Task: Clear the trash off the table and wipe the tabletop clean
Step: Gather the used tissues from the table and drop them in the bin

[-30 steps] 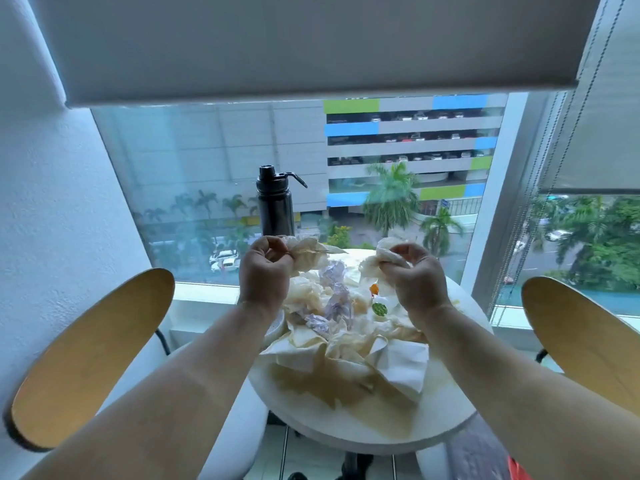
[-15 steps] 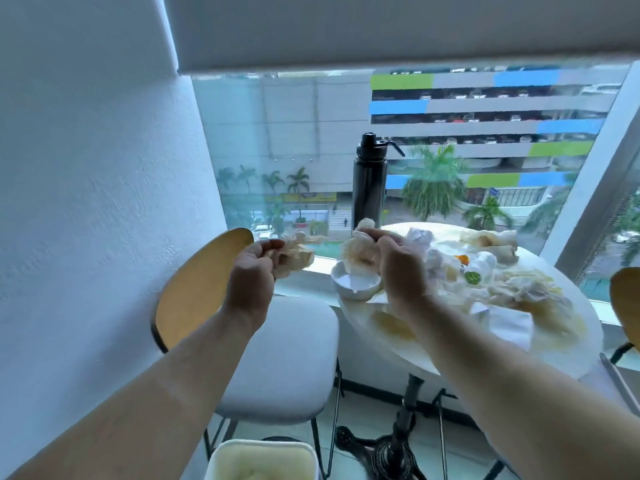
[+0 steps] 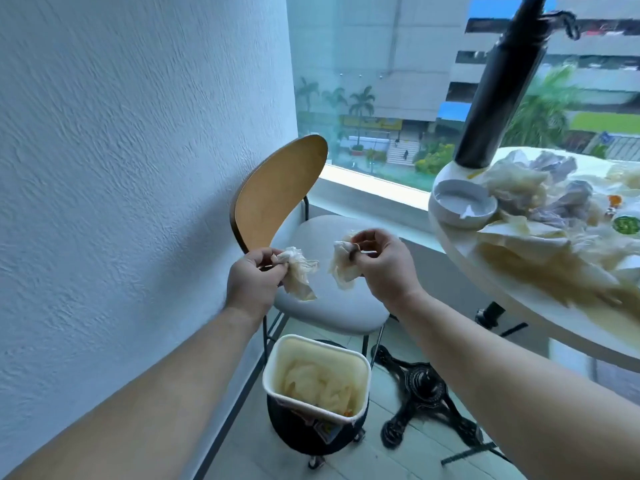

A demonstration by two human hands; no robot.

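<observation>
- Paper, crumpled and stained yellowish, is what each of my hands holds. The two wads are separate pieces.
- Left hand [image 3: 254, 282]: fingers and thumb are curled and pinch the left wad [image 3: 299, 277] at its top. The wad hangs down from the grip.
- Right hand [image 3: 384, 268]: thumb and fingers pinch the right wad [image 3: 341, 271] at its upper edge, and it hangs likewise.
- Hands: apart and roughly level. The two wads are near each other but not touching.
- Position: both hands are off the tabletop [image 3: 460, 247], to its left, and appear in front of the grey seat of the chair [image 3: 273, 192].
- Bin [image 3: 311, 340]: stands on the floor [image 3: 391, 459] below the hands, beside the black table base [image 3: 422, 386]. Its top is open, it has a light liner, and pale crumpled material lies inside.
- Tabletop: round and pale, at the right of the view. A heap of crumpled paper [image 3: 519, 188] covers much of it, and the bare surface near the edge shows yellowish staining.
- Bowl [image 3: 464, 206]: small and white, near the tabletop's left edge, just beside the heap.
- Bottle [image 3: 498, 98]: tall and black, standing at the tabletop's far edge behind the bowl.
- Chair: has a wooden back and stands near the white textured wall [image 3: 121, 168], by the window [image 3: 363, 81].
</observation>
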